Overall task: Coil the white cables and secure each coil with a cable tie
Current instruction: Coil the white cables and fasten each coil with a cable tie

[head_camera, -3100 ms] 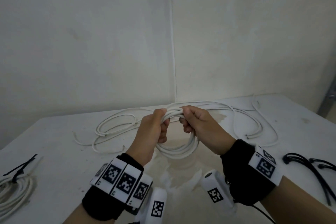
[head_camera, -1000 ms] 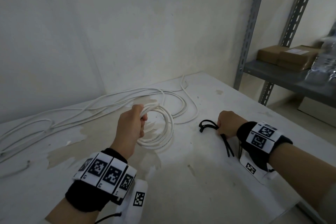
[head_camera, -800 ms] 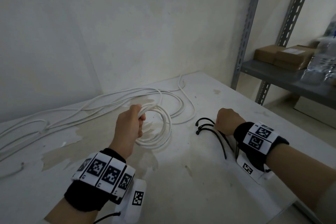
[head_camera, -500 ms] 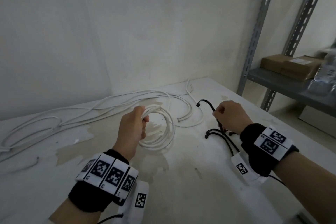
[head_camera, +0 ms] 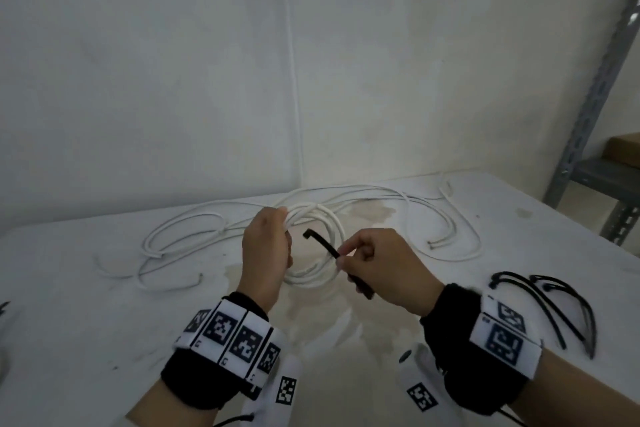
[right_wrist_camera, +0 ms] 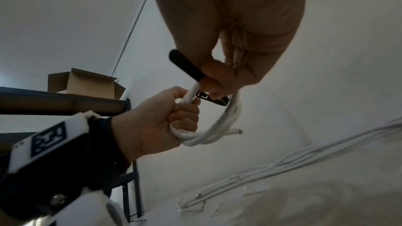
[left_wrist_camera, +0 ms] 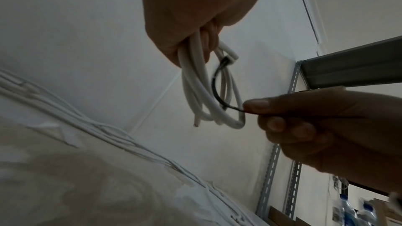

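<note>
a bare storeroom or workshop corner: plain whitewashed walls meet in a seam straight ahead of the hands, above a scuffed, stained white table. to the right of the right hand, a grey slotted-steel shelving upright rises beside the table, its shelf carrying a brown cardboard box. in the right wrist view, another dark shelf beyond the left hand holds an open carton. plastic water bottles stand low by the racking in the left wrist view.
</note>
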`<state>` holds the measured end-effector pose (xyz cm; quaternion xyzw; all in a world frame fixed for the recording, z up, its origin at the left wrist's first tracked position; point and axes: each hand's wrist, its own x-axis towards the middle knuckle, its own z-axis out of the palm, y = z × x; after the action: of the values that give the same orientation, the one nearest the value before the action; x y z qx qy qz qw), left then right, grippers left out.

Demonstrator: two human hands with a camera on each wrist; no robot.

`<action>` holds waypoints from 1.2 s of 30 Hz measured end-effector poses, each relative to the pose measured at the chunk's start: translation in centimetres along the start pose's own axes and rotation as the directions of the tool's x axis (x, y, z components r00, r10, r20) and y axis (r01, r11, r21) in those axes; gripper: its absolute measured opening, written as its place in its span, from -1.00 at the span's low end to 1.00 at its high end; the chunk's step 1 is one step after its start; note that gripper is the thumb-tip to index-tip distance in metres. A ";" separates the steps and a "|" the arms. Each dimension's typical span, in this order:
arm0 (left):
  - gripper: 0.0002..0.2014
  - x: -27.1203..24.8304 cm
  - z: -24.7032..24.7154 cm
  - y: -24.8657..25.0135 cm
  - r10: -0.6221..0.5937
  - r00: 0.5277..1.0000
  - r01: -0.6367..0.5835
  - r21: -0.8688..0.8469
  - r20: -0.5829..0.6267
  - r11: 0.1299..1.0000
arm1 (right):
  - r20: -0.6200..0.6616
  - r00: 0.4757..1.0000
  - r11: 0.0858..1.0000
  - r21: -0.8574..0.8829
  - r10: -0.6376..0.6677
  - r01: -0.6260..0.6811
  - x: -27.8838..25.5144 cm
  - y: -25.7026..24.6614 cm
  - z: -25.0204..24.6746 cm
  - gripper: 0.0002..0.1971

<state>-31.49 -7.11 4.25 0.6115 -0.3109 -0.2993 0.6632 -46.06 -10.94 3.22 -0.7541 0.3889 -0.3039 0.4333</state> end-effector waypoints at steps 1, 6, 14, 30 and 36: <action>-0.70 -0.1 -0.5 0.0 0.010 1.000 -0.010 -0.016 -0.005 1.000 | -0.001 1.000 0.999 0.037 0.023 -0.023 0.3 -0.1 0.7 -0.85; -0.77 -0.4 -1.7 -0.4 0.011 1.000 -0.011 -0.033 0.021 0.999 | -0.074 0.996 0.978 0.204 0.054 -0.038 1.6 -1.2 2.9 -0.73; -0.74 -0.2 -1.8 -0.7 0.043 0.994 -0.039 -0.044 0.098 0.998 | -0.039 0.999 0.934 0.358 0.000 0.013 0.9 -2.8 3.2 -0.72; -0.69 -0.1 -2.2 -0.9 0.059 0.981 -0.034 -0.139 0.183 0.990 | -0.005 0.936 0.893 0.299 -0.352 0.337 0.6 -2.7 3.0 -0.79; -0.64 -0.8 -2.1 -1.1 0.101 0.971 -0.071 -0.141 0.218 0.987 | -0.025 0.980 0.937 0.288 -0.199 0.198 1.3 -2.9 2.8 -0.87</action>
<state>-30.38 -5.30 3.04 0.5143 -0.3896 -0.3575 0.6752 -42.26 -9.94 4.72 -0.7187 0.2613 -0.3980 0.5068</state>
